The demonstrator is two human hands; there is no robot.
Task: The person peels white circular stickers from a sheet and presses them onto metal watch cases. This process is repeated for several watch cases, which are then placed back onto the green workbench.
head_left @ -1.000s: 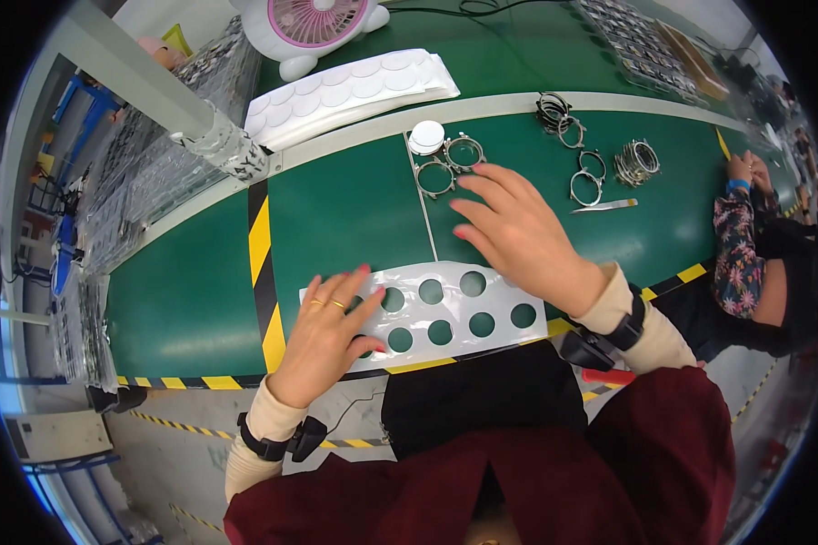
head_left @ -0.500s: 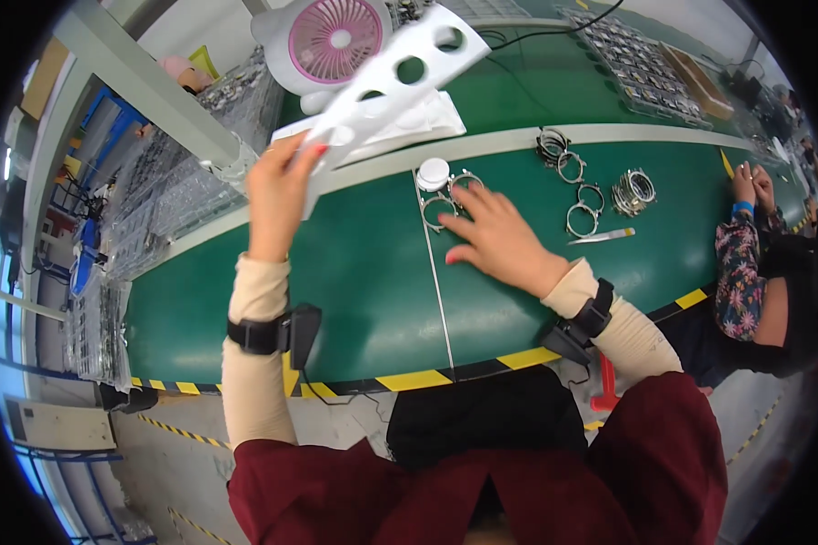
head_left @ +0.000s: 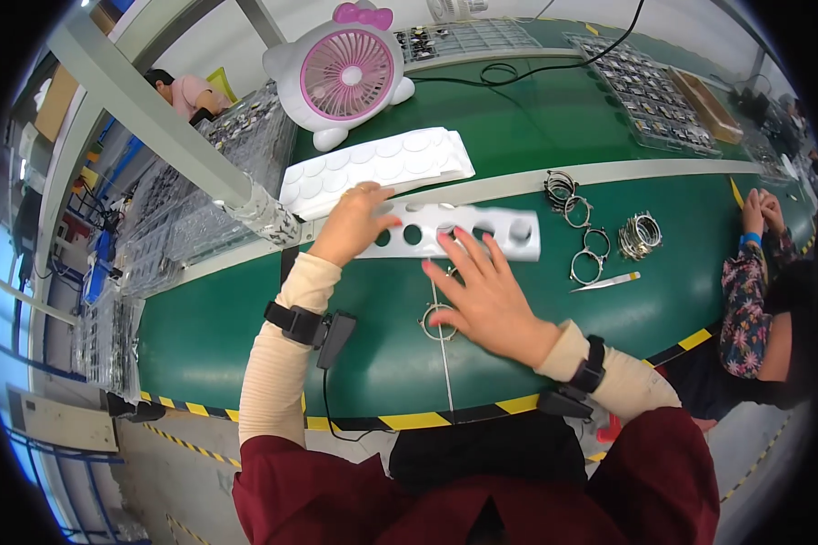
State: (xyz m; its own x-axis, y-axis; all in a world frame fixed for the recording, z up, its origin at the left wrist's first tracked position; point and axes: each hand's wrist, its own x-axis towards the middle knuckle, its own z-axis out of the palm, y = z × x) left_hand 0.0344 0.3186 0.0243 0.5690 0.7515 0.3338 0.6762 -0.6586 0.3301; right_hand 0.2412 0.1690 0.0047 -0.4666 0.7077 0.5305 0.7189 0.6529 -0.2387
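Viewing remotely, I record one metal ring (head_left: 424, 322) at the right hand's (head_left: 483, 295) thumb; contact cannot be confirmed. That hand has its fingers spread. A second ring (head_left: 454, 270) is mostly hidden behind them.

Just beyond the right fingertips lies the white perforated sheet (head_left: 430, 227), long axis running left to right. The left hand (head_left: 354, 222) is nearer its left end, overlapping and hiding it; whether thumb and fingers pinch there, I cannot tell. Right fingers overlap the sheet's near middle edge (touch unverified). Its right end is blurred, and anything underneath is concealed.

Past the left hand sits a white disc-patterned sheet (head_left: 382, 168).
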